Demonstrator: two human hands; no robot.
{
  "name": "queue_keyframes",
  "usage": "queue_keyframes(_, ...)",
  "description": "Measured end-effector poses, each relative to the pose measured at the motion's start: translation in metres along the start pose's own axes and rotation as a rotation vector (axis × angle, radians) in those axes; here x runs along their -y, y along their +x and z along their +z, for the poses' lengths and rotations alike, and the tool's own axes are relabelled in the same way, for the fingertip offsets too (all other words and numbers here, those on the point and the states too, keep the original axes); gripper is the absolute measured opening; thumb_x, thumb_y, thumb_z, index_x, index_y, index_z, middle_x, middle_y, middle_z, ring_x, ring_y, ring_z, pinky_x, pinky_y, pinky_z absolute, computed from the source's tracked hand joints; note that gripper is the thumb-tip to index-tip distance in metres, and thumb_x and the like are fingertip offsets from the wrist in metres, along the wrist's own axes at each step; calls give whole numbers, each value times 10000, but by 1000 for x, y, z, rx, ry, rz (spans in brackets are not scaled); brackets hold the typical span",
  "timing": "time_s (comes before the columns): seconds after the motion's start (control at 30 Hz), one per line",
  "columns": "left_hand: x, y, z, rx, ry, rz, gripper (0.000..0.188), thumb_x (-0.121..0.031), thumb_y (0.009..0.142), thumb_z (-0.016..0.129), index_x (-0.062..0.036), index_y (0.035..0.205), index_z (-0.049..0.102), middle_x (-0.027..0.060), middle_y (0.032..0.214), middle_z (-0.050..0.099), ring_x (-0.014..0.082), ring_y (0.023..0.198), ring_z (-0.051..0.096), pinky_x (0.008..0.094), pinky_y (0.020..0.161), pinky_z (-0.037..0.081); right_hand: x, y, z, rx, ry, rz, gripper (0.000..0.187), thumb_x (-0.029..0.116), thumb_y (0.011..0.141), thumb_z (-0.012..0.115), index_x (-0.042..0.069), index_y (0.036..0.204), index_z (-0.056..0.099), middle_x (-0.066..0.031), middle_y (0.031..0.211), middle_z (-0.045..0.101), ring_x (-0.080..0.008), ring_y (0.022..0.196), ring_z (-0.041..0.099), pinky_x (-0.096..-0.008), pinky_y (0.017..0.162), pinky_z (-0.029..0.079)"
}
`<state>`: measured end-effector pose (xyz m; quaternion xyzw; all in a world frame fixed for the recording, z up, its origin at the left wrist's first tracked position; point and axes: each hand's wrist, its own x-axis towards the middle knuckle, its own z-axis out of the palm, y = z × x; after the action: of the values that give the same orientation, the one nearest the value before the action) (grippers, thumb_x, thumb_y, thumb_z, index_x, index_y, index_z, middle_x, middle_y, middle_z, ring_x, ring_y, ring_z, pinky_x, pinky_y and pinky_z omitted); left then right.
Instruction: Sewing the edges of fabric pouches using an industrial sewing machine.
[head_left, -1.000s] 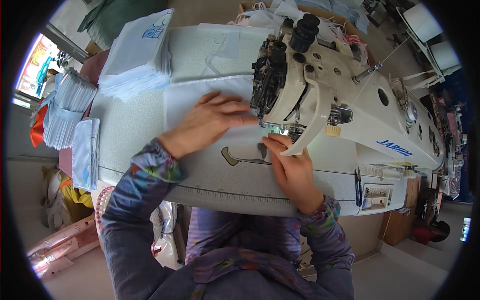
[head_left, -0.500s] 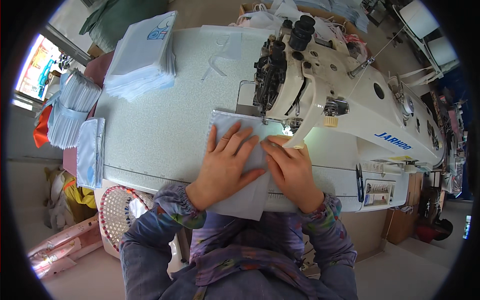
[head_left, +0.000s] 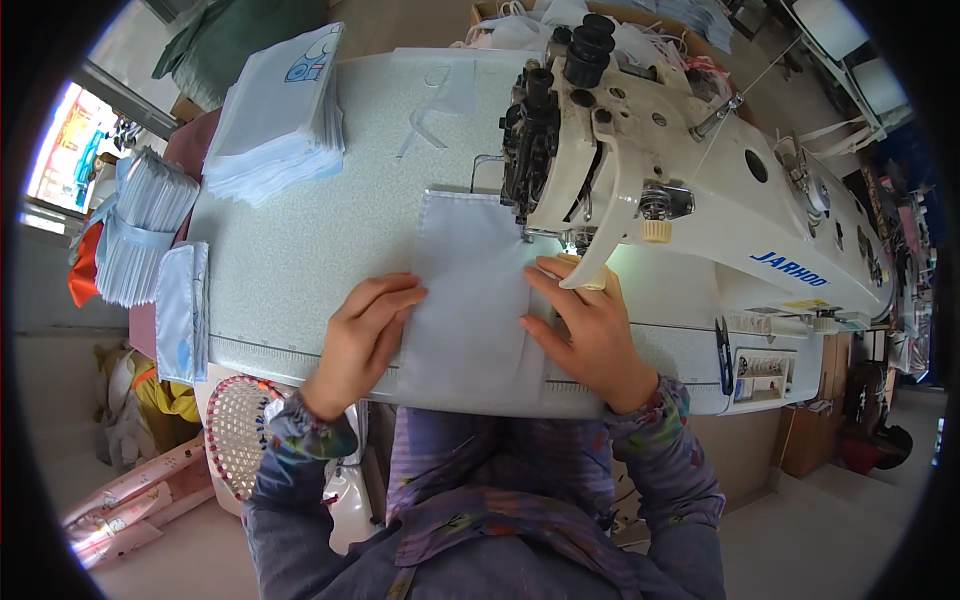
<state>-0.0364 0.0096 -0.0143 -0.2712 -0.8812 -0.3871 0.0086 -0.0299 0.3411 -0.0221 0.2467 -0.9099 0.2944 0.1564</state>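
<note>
A pale cloth panel (head_left: 465, 310) lies flat on the sewing table (head_left: 270, 265), reaching its near edge, its right side running up beside the lit needle area of the white sewing machine (head_left: 690, 170). Watching from a distance, I see a stitched row across the panel's far end; I judge that side done and the long right side in hand, with no finished seam that I can make out there.

The right hand (head_left: 582, 325) rests loosely spread, thumb apart from the fingers, tips on the panel's right side. The left hand (head_left: 368, 335) is half curled at the opposite side, fingertips meeting the cloth; whether it pinches, I cannot tell.

Toward the table's far left corner stands a stack of printed cloth pieces (head_left: 268, 125), by my reading work left to do. A folded cloth piece (head_left: 182, 315) sits at the left edge, with a tied bundle (head_left: 150, 235) beyond it. Near the right end lie dark snips (head_left: 723, 355) and a small tray (head_left: 745, 392).

Below the near edge's left part I spot a woven basket (head_left: 225, 445); behind the far edge, a box of white cloth (head_left: 640, 48).
</note>
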Motion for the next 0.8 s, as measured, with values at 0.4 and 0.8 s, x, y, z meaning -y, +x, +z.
queue_keyframes(0.4,-17,37,3,250,95,521,372,-127,729,743,-152,1090,831,8,1155,738,265,1156,722,463,1082,577,3,4,6,12,-59,-26,571,318,875,896,44,1351,739,-75,1427,704,-360,1313,645,-502,1126,452)
queue_keyframes(0.8,10,78,7,216,5,470,295,-155,694,797,-133,985,842,-12,949,736,261,902,679,416,865,541,2,9,5,76,-34,10,582,301,887,891,38,1379,725,-105,1428,689,-375,1287,660,-493,1062,503)
